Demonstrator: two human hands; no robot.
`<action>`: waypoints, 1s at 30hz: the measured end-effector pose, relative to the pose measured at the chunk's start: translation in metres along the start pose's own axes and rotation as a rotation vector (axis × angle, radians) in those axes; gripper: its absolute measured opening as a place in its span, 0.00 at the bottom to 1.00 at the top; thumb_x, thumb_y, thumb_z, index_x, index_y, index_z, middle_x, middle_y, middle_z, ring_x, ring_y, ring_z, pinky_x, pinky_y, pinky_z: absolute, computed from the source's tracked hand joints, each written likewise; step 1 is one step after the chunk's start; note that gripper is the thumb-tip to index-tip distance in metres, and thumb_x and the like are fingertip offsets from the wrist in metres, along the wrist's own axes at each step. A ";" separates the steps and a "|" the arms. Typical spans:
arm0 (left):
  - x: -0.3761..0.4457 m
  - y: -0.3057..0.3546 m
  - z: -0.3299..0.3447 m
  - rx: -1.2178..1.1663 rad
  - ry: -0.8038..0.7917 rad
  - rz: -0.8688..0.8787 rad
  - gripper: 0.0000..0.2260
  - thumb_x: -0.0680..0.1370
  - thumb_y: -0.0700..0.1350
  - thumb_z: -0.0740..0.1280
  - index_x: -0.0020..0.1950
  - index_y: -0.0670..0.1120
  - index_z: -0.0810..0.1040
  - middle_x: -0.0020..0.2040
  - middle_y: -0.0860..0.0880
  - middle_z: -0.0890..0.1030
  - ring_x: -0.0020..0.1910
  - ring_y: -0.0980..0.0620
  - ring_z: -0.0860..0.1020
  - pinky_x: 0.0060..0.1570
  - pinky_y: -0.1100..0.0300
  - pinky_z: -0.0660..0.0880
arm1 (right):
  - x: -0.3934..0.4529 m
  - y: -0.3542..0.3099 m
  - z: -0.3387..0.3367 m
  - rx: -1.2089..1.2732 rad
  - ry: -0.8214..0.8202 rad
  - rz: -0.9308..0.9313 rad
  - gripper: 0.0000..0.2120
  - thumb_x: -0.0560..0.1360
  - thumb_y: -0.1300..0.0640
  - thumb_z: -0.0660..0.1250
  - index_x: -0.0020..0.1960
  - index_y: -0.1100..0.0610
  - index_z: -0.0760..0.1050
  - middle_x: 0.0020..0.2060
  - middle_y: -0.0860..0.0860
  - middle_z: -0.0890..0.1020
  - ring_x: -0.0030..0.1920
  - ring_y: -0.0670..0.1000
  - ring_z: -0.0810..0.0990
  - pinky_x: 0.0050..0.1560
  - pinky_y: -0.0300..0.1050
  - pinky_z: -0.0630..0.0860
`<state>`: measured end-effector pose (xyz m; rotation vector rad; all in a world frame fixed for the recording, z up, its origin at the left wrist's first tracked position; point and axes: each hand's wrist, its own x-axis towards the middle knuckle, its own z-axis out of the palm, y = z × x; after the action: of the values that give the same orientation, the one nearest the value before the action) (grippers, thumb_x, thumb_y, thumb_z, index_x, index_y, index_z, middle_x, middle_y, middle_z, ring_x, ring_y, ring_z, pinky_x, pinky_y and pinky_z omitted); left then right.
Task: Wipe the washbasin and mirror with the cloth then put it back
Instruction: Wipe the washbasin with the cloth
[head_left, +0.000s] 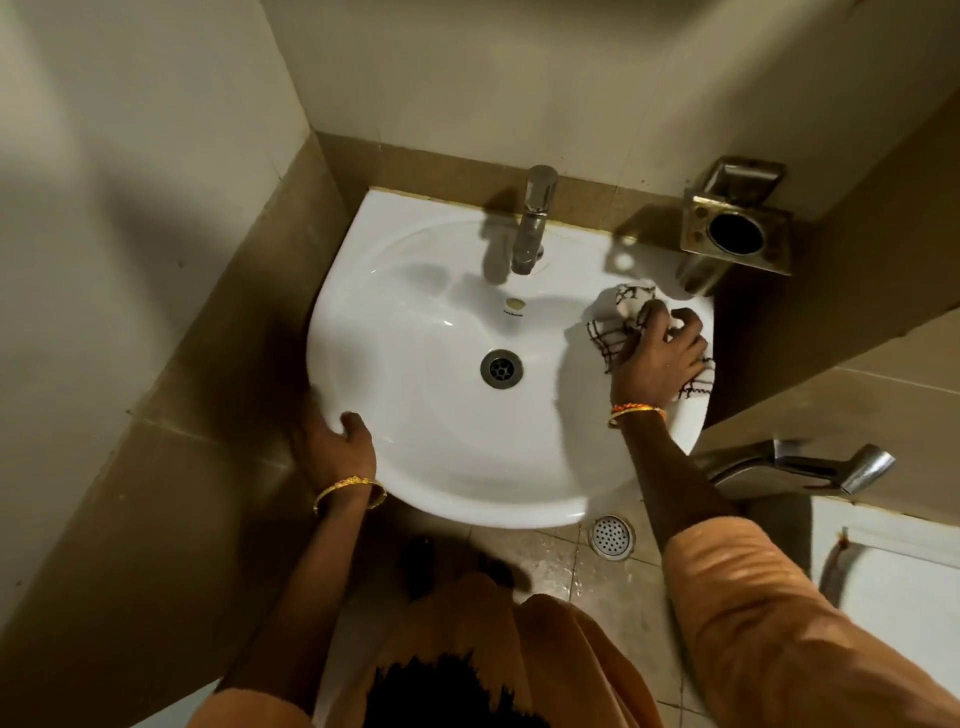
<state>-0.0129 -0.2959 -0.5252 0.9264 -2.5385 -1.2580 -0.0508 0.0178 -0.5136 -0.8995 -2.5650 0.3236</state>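
Observation:
A white washbasin (441, 457) is fixed to the wall in a tiled corner, with a chrome tap (532, 223) at its back and a drain (501, 368) in the bowl. My right hand (660, 358) grips a white cloth with dark checks (608, 338) and presses it on the basin's right rim. My left hand (335, 441) holds the basin's front left edge, thumb on top and fingers curled under the rim. No mirror is in view.
A metal soap dish and tumbler holder (735, 228) hang on the wall right of the tap. A chrome hand sprayer (815, 462) juts out at the lower right. A floor drain (612, 536) lies in the wet tiled floor below the basin.

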 end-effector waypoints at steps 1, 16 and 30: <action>0.011 0.000 -0.002 0.009 -0.039 0.013 0.24 0.74 0.43 0.62 0.72 0.46 0.67 0.68 0.39 0.73 0.65 0.37 0.72 0.64 0.43 0.70 | 0.005 -0.003 0.006 0.023 0.033 0.010 0.18 0.69 0.63 0.61 0.58 0.56 0.68 0.59 0.64 0.74 0.53 0.66 0.74 0.53 0.62 0.71; 0.062 0.018 -0.016 0.256 -0.161 0.259 0.20 0.74 0.41 0.67 0.66 0.44 0.76 0.63 0.38 0.75 0.57 0.36 0.76 0.58 0.47 0.74 | -0.069 -0.098 0.084 0.144 -0.300 -0.039 0.24 0.64 0.49 0.66 0.57 0.55 0.72 0.56 0.65 0.74 0.55 0.67 0.73 0.59 0.62 0.68; 0.061 0.028 -0.018 0.138 -0.132 0.196 0.20 0.73 0.43 0.67 0.65 0.48 0.77 0.56 0.37 0.76 0.53 0.38 0.77 0.52 0.51 0.73 | -0.046 -0.042 0.047 -0.346 -0.472 -0.018 0.24 0.73 0.58 0.65 0.68 0.49 0.68 0.69 0.60 0.63 0.65 0.67 0.63 0.58 0.68 0.69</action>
<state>-0.0673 -0.3317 -0.4997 0.6178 -2.7680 -1.1338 -0.0618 -0.0472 -0.5551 -1.0156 -3.1305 0.0900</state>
